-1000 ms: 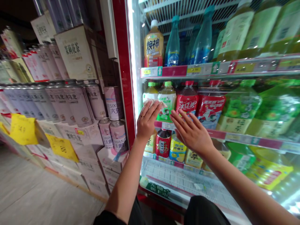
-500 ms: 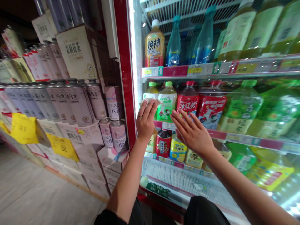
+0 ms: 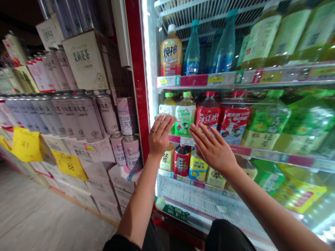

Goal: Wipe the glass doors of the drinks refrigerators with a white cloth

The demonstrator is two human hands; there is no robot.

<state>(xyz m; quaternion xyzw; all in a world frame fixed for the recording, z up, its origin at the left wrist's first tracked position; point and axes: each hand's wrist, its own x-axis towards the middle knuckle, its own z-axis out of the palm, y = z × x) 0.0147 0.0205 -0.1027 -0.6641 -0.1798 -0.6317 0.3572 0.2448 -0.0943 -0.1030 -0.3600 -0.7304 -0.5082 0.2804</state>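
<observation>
My left hand [image 3: 160, 136], with a ring on one finger, presses a white cloth or wipe [image 3: 160, 116] under its outstretched fingertips. It is in front of the leftmost green-capped bottle [image 3: 167, 101] on the fridge's middle shelf. Fingers straight and holding nothing, my right hand [image 3: 213, 146] is held up before the red-labelled tea bottles [image 3: 208, 112]. Between the hands stands a green-capped bottle with a white and green label [image 3: 185, 113]. Whether my hands touch a glass pane or only hover before the bottles I cannot tell.
The upper shelf [image 3: 222, 77] carries blue and pale-green bottles; smaller bottles such as a dark red one [image 3: 181, 164] stand lower. A red fridge frame [image 3: 136, 52] runs up the left side. Beyond it are stacked cans [image 3: 132, 151], cartons [image 3: 83, 62] and yellow price sheets [image 3: 69, 164].
My left hand with the white cloth has shifted slightly left and down. My right hand is almost where it was, and the view has moved a little.
</observation>
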